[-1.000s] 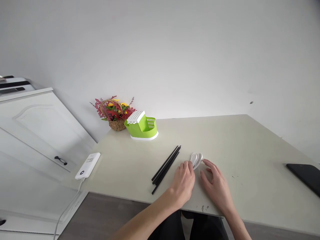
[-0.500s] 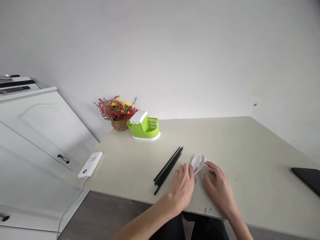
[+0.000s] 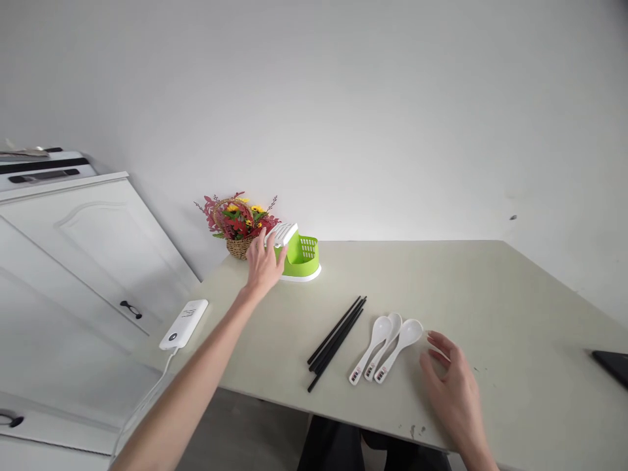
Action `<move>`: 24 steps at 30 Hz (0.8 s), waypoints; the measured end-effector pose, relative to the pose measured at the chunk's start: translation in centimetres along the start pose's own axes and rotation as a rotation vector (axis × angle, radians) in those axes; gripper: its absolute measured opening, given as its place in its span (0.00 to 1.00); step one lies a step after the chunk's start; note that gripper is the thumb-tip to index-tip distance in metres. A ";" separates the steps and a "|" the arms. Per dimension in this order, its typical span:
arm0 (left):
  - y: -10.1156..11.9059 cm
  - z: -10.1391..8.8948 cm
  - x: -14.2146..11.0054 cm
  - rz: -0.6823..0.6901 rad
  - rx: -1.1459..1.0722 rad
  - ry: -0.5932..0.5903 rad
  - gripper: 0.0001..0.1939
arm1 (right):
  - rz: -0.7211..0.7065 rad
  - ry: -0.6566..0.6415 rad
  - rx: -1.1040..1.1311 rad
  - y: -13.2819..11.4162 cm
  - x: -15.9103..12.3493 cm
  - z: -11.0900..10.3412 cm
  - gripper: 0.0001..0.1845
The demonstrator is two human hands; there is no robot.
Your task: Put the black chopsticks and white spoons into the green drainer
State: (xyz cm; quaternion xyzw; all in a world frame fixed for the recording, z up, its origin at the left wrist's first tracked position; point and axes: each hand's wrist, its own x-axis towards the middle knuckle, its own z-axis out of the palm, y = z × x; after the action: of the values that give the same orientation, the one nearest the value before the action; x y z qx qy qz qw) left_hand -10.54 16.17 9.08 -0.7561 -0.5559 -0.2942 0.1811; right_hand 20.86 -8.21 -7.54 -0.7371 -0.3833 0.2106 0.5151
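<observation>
1. A lime-green holder [image 3: 294, 254] with white top and base is seen upright, back left.
2. Three white spoons [image 3: 390, 335] are laid close together, bowls pointed away.
3. Black chopsticks [image 3: 337, 343] are bunched diagonally, left of the spoons.

The trousers [image 3: 330, 446] are black, the 2 hands [image 3: 454, 386] bare.

The table [image 3: 441, 278] spans the lower half of the frame. Near its middle lie the chopsticks [image 3: 338, 343], with three spoons [image 3: 390, 347] just right of them and the right hand [image 3: 454, 386] beyond, toward the lower right. Left of centre, the left hand [image 3: 265, 261] is in front of the caddy [image 3: 303, 269], perhaps touching it. Behind, to the left, stands the flower basket [image 3: 239, 248]. The power bank [image 3: 184, 325] lies at the table's left, beside the cabinet [image 3: 88, 261]; the phone [image 3: 613, 366] is at the right edge.
</observation>
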 end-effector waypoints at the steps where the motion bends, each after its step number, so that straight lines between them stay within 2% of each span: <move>1: -1.0 0.3 0.6 -0.014 0.015 -0.036 0.29 | 0.012 0.001 0.013 0.1 0.0 0.0 0.28; 5: -2.8 1.8 1.3 -0.040 -0.023 -0.193 0.30 | 0.030 -0.009 0.037 0.1 0.2 0.1 0.28; 7: -2.5 2.3 1.2 -0.040 -0.077 -0.201 0.32 | 0.030 -0.004 0.041 0.1 0.2 0.1 0.28; 10: -1.0 2.5 0.9 0.004 -0.124 -0.200 0.36 | 0.030 0.019 0.042 0.0 0.1 0.1 0.28; 13: 1.6 2.5 0.7 0.083 -0.161 -0.241 0.37 | 0.037 0.072 0.045 0.0 0.1 0.0 0.28; 17: 6.5 3.1 0.2 0.152 -0.247 -0.278 0.36 | 0.049 0.107 0.057 0.2 0.1 -0.1 0.28; 24: 15.2 4.4 -0.9 0.310 -0.370 -0.257 0.33 | 0.017 0.111 0.054 0.6 0.2 0.1 0.25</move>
State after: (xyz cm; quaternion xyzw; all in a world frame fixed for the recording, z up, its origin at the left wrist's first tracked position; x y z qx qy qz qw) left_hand 4.71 13.32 5.96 -0.8836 -0.3885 -0.2610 0.0105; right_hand 21.15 -8.07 -8.14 -0.7369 -0.3419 0.1841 0.5534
